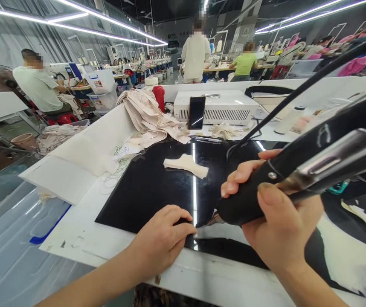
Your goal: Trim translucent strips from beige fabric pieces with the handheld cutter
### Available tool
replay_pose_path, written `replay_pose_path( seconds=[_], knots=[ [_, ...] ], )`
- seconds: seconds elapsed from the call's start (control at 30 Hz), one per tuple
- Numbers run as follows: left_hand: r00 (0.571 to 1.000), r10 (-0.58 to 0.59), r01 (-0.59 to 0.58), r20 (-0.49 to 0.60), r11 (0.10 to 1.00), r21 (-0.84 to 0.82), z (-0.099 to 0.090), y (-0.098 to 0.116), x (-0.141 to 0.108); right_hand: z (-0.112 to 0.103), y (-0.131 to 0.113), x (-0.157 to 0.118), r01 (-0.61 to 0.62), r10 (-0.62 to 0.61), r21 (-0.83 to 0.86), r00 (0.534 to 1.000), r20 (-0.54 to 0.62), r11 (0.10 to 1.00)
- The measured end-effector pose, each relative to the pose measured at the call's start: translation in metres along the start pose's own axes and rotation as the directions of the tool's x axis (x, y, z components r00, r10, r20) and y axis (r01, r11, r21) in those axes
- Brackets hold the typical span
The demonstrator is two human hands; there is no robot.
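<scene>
My right hand (275, 213) is wrapped around a thick black corded hand tool (243, 207) with a metal lever along its side. The tool's narrow metal tip (214, 219) points down and left, close to the fingertips of my left hand (165, 236). That left hand rests at the near edge of a glossy black sheet (144, 183), fingers curled and pressed together; anything between them is hidden. A small cream fabric piece (186, 165) with a narrowed middle lies on the sheet, beyond both hands.
Draped cream fabric (151, 115) lies at the back left. A phone (196, 113) leans against a white vented box (215, 106). Larger cream pieces (346, 256) lie at right. The tool's black cable (285, 100) arcs above the table. Co-workers are farther off.
</scene>
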State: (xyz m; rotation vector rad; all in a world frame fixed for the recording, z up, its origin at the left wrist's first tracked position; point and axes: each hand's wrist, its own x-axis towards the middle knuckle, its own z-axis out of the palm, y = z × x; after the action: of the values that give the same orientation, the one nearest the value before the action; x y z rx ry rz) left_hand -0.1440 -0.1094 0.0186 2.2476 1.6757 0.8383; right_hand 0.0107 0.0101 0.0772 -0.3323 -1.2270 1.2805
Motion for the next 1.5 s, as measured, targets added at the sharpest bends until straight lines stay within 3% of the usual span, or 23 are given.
replay_pose_path(
  seconds=[0.13,0.3,0.47,0.6,1.5],
  knots=[
    [0.992,0.081,-0.082,0.099,0.997,-0.002,-0.008,-0.004,0.009,-0.01,-0.005,0.008,0.011,-0.012,-0.017,0.997,-0.08,1.0],
    [0.963,0.186,-0.17,0.195,0.981,-0.095,-0.017,-0.015,0.039,-0.018,-0.003,0.008,0.029,-0.033,-0.037,0.994,-0.104,0.999],
    [0.912,0.2,-0.139,0.359,0.972,-0.188,-0.018,-0.023,0.06,-0.021,0.001,0.005,0.035,-0.038,-0.057,0.998,-0.045,0.998],
    [0.883,0.206,-0.136,0.422,0.972,-0.19,-0.016,-0.026,0.066,-0.02,0.003,0.003,0.035,-0.035,-0.016,0.999,-0.03,0.999],
    [0.901,0.193,-0.146,0.388,0.978,-0.148,-0.006,-0.025,0.067,-0.017,0.011,0.003,0.038,-0.038,-0.01,0.999,-0.033,0.999]
  ],
)
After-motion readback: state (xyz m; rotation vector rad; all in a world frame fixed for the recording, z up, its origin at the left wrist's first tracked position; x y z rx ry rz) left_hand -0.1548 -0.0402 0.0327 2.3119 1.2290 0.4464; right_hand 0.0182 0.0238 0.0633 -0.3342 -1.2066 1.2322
